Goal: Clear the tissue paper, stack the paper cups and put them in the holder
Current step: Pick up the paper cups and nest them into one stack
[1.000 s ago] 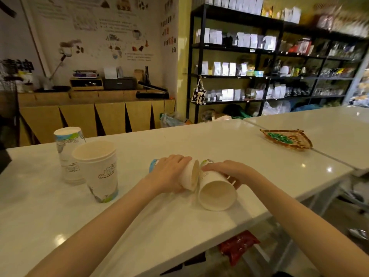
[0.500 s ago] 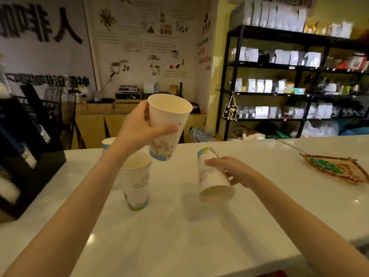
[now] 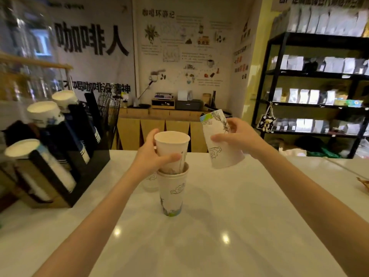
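- Wall banner (image 3: 91, 40) at 10 o'clock: big black characters "咖啡人"; a lower line ends "咖啡没精神", start blurred. Poster (image 3: 179, 47) at 12 headed "咖啡环游记"; small print unreadable.
- Left hand (image 3: 148, 158) clamped round upper paper cup (image 3: 172, 148), mouth up, its base partly nested in the standing paper cup (image 3: 172, 192) on the white counter (image 3: 219, 226) at centre. Standing cup has cloud line-art and a blue-green band at its base.
- Right hand (image 3: 237, 139) at 2 o'clock, closed on tilted paper cup (image 3: 219, 140), mouth down and towards camera, held clear of the counter. Same cloud print.
- Another cup (image 3: 149, 182) just behind the stack, mostly hidden by the left wrist.
- Black cup holder (image 3: 79, 166) at 9 o'clock on the counter, slanted slots carrying cup stacks (image 3: 43, 112), white ends showing. Labels too blurred to read.
- Black shelving (image 3: 311, 86) at 2–3 o'clock with rows of pale pouches; labels unreadable.
- Wooden back counter (image 3: 159, 124) at 12 with small machines on top.
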`<action>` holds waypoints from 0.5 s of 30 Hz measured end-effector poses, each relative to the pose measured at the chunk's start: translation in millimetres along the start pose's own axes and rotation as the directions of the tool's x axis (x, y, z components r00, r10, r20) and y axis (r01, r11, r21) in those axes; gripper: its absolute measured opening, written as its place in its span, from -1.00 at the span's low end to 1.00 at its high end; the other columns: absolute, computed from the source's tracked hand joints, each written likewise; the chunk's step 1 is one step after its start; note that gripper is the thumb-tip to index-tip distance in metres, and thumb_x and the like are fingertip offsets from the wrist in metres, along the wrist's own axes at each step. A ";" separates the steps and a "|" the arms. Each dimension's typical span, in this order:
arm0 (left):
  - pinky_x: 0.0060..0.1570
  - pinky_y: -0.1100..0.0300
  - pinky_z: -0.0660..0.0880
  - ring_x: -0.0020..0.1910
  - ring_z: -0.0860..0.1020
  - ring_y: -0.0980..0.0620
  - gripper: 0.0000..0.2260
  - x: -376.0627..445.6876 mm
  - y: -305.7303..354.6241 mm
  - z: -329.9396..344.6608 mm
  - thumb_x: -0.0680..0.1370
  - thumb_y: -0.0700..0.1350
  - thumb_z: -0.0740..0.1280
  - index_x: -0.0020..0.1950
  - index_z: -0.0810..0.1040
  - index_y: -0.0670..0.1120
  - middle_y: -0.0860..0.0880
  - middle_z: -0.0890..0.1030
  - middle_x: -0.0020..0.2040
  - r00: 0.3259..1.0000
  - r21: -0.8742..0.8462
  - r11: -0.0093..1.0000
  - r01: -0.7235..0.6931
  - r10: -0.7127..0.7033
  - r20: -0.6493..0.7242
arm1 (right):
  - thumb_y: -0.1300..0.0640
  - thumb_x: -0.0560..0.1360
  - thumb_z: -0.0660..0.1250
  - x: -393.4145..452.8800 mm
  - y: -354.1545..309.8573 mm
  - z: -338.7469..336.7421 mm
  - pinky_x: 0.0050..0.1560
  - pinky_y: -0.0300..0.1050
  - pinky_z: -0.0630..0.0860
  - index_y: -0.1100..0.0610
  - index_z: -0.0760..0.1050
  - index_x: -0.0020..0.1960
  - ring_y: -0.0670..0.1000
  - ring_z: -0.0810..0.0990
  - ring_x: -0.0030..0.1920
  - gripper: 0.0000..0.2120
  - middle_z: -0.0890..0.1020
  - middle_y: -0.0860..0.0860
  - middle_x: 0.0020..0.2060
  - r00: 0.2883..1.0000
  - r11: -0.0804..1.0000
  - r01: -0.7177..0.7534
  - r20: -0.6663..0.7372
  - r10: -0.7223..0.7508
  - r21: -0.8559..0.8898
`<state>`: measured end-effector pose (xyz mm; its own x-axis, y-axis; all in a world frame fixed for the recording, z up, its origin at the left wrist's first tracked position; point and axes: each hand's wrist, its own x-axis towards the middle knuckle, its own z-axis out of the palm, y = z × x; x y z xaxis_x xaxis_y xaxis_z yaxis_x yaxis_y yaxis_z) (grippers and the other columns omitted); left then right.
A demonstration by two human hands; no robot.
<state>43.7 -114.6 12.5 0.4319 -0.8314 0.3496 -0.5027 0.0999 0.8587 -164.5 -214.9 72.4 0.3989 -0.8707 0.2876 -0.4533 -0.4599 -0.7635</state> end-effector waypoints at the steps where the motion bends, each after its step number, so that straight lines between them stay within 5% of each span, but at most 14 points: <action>1: 0.13 0.02 0.43 0.33 0.36 -0.09 -0.12 -2.4 -6.1 3.8 0.29 0.00 0.50 0.45 0.04 0.06 -0.06 0.33 0.42 0.999 0.008 1.000 0.025 -0.025 0.023 | 0.03 0.27 0.51 2.3 -8.3 1.1 0.15 0.07 0.52 0.11 0.30 0.35 0.08 0.53 0.15 -0.27 0.53 0.06 0.21 0.998 0.997 0.067 -0.018 -0.068 -0.046; 4: 0.10 0.05 0.45 0.27 0.39 -0.05 -0.13 -6.4 -21.1 9.1 0.25 0.06 0.51 0.42 0.10 0.07 -0.03 0.38 0.37 0.994 0.018 0.997 0.074 -0.076 0.083 | 0.09 0.27 0.50 4.9 -32.6 10.2 0.17 0.05 0.49 0.10 0.34 0.33 0.08 0.49 0.16 -0.33 0.48 0.06 0.20 0.947 0.906 0.311 0.015 -0.321 -0.287; 8: -0.06 0.24 0.40 0.11 0.37 0.12 -0.25 -14.1 -26.2 10.2 0.28 0.01 0.50 0.37 0.19 0.04 0.09 0.42 0.15 0.993 -0.068 0.997 0.048 -0.040 0.115 | 0.04 0.30 0.47 8.7 -38.2 34.9 0.40 0.11 0.18 0.02 0.33 0.34 0.11 0.34 0.34 -0.35 0.44 0.05 0.31 0.773 0.510 0.559 0.188 -0.607 -0.654; 11: -0.20 0.38 0.37 0.06 0.41 0.17 -0.40 -17.2 -28.1 9.7 0.29 -0.01 0.50 0.23 0.28 0.11 0.18 0.44 0.05 0.992 -0.116 0.992 0.040 -0.025 0.127 | 0.11 0.27 0.50 6.5 -30.1 59.6 0.43 0.32 0.00 -0.01 0.38 0.30 0.22 0.28 0.41 -0.37 0.46 0.12 0.32 0.672 0.193 0.576 0.326 -0.665 -0.795; 15: -0.13 0.34 0.38 0.14 0.42 0.11 -0.30 -20.4 -37.5 8.7 0.29 0.01 0.50 0.34 0.27 0.05 0.12 0.45 0.16 0.990 -0.127 0.991 0.047 -0.029 0.136 | 0.17 0.14 0.59 -5.5 -22.6 78.0 0.35 0.38 -0.03 -0.05 0.44 0.25 0.29 0.30 0.40 -0.28 0.48 0.17 0.32 0.569 -0.070 0.579 0.464 -0.678 -0.812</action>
<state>47.2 -106.1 -30.1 0.3403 -0.9007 0.2699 -0.3830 0.1293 0.9147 -94.3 -186.1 43.0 0.9048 -0.1028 0.4133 -0.3848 -0.6132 0.6898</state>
